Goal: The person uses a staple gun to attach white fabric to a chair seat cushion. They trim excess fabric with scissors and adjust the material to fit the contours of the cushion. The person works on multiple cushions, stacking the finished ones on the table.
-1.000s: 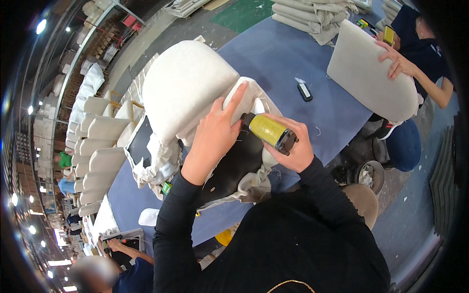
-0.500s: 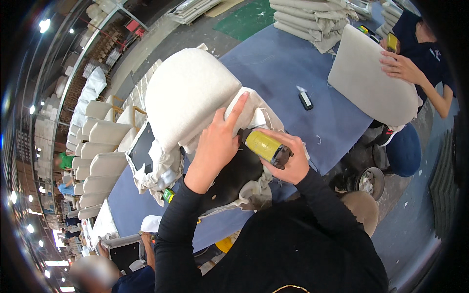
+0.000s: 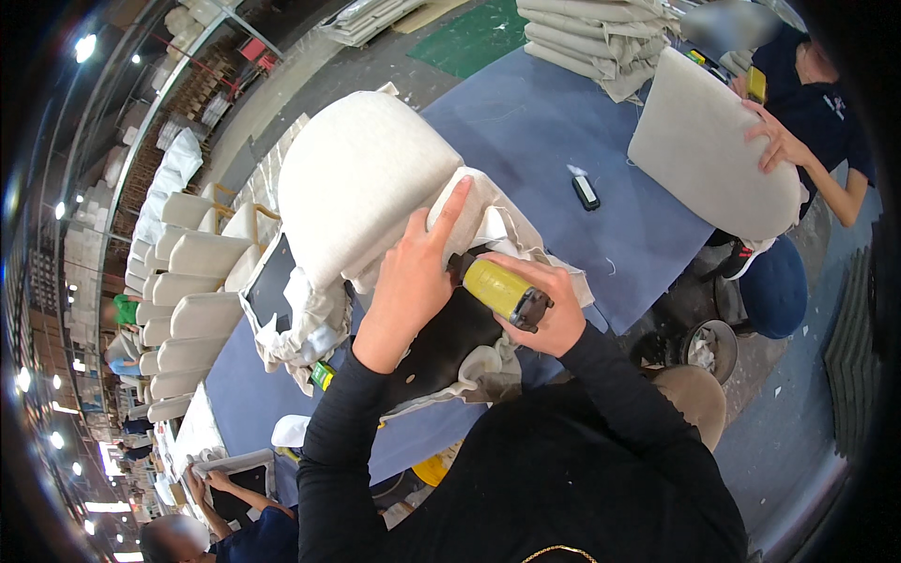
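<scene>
A cream upholstered chair backrest [image 3: 361,178] lies on the blue-covered table, beside a second padded part with a black underside [image 3: 446,347] and loose cream fabric [image 3: 497,220] along its edge. Over that edge reaches my left hand [image 3: 413,272], its index finger stretched along the fabric and the other fingers bent round it, partly hidden. My right hand [image 3: 549,314] is wrapped around a yellow and black staple gun [image 3: 502,289]. The tool's nose points left and sits close to my left thumb, by the fabric edge; whether it touches is hidden.
A black tool-like object [image 3: 585,190] lies on the table [image 3: 507,122]. At right, a co-worker holds a cream panel [image 3: 709,155] and a yellow tool [image 3: 755,84]. Folded covers [image 3: 596,42] are stacked behind. A metal bucket [image 3: 713,352] and stool [image 3: 774,286] stand right; finished chairs [image 3: 202,319] line the left.
The staple gun and my right hand have shifted slightly left and down. My left hand stays nearly in place. The co-worker's hand at right has moved on the panel.
</scene>
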Motion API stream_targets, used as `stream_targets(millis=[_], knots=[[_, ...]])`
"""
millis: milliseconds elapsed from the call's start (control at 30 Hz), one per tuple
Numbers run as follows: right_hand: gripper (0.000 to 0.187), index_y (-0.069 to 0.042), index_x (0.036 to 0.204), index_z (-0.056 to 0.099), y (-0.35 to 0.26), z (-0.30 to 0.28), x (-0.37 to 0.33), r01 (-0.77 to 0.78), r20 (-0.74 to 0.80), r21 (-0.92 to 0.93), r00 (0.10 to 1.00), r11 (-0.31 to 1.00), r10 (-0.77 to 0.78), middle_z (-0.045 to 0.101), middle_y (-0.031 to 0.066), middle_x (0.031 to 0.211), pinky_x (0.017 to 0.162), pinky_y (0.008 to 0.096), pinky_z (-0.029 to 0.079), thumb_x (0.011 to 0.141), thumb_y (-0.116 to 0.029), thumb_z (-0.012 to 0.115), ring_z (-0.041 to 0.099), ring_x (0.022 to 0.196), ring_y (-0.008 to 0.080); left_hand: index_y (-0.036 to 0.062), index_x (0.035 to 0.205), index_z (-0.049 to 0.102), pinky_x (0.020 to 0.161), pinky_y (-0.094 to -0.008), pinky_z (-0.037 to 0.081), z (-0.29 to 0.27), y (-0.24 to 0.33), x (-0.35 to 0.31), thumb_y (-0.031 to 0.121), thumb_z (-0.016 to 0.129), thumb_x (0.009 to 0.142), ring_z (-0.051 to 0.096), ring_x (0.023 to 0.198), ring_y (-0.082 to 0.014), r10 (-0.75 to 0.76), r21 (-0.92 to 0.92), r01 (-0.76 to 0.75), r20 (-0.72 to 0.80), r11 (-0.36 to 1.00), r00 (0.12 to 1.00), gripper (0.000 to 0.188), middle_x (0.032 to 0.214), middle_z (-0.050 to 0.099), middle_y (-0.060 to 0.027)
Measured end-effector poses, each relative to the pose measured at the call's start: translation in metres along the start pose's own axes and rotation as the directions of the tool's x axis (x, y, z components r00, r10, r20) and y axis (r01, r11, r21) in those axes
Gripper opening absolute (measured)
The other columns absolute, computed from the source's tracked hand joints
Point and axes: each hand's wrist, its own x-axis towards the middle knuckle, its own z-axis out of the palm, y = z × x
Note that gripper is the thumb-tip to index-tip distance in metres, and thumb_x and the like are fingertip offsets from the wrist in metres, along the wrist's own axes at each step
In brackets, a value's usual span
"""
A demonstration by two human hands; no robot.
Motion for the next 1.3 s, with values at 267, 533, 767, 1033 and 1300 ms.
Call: stream_targets(millis=[267, 533, 767, 1033, 1300], knots=[[0.064, -0.005, 0.145, 0.067, 0.066, -0.029, -0.040, -0.474, -0.013, 0.088, 0.879, 0.876, 0.477, 0.077, 0.0111, 0.126, 0.103, 0.0372, 0.058, 0.085, -0.010, 0.088, 0.076, 0.114, 0.0224, 0.0081, 0.176, 0.022, 0.106, -0.0514, 0.057, -0.003, -0.027, -0.030, 0.034, 0.090, 0.085, 0.065, 0.135, -0.0486, 0.017, -0.036, -0.024, -0.185, 0.999, 0.983, 0.117, 0.158, 0.057, -0.0304], [0.070, -0.016, 0.147, 0.068, 0.205, -0.099, -0.113, -0.698, -0.477, -0.410, 0.713, 0.588, 0.514, 0.068, 0.0200, 0.139, 0.108, 0.0500, 0.056, 0.079, -0.007, 0.073, 0.065, 0.130, 0.0442, 0.0004, 0.155, 0.057, 0.105, -0.0461, 0.055, -0.019, -0.025, -0.112, 0.015, 0.090, 0.078, 0.074, 0.120, -0.0411, -0.354, -0.314, 0.280, -0.208, 0.907, 0.912, 0.085, 0.129, 0.076, -0.0269], [0.077, -0.011, 0.167, 0.048, 0.232, -0.094, -0.034, -0.585, -0.289, -0.154, 0.797, 0.796, 0.530, 0.065, 0.0227, 0.152, 0.116, 0.0402, 0.052, 0.098, -0.032, 0.076, 0.067, 0.137, 0.0305, 0.0075, 0.161, 0.051, 0.107, -0.0492, 0.054, -0.004, 0.031, -0.074, 0.014, 0.090, 0.081, 0.067, 0.129, -0.0476, -0.279, -0.110, 0.260, -0.240, 0.959, 0.930, 0.090, 0.145, 0.068, -0.0240], [0.055, -0.005, 0.142, 0.072, 0.094, -0.042, 0.018, -0.319, 0.061, 0.289, 0.947, 0.903, 0.315, 0.076, 0.0129, 0.136, 0.113, 0.0367, 0.050, 0.122, -0.044, 0.037, 0.070, 0.124, 0.0229, 0.0030, 0.162, 0.051, 0.110, -0.0458, 0.053, -0.041, 0.001, -0.174, 0.012, 0.089, 0.077, 0.070, 0.128, -0.0419, -0.442, -0.262, 0.511, 0.280, 0.818, 0.852, 0.093, 0.139, 0.072, -0.0275], [0.055, 0.004, 0.105, 0.074, 0.120, 0.014, -0.011, -0.310, -0.317, 0.410, 0.833, 0.858, 0.453, 0.073, 0.0112, 0.099, 0.090, 0.0356, 0.053, 0.118, -0.037, 0.039, 0.066, 0.095, 0.0187, -0.0010, 0.148, 0.065, 0.106, -0.0469, 0.055, -0.022, -0.021, -0.290, 0.021, 0.094, 0.082, 0.073, 0.121, -0.0427, -0.523, -0.303, 0.542, 0.149, 0.784, 0.839, 0.076, 0.129, 0.075, -0.0293]])
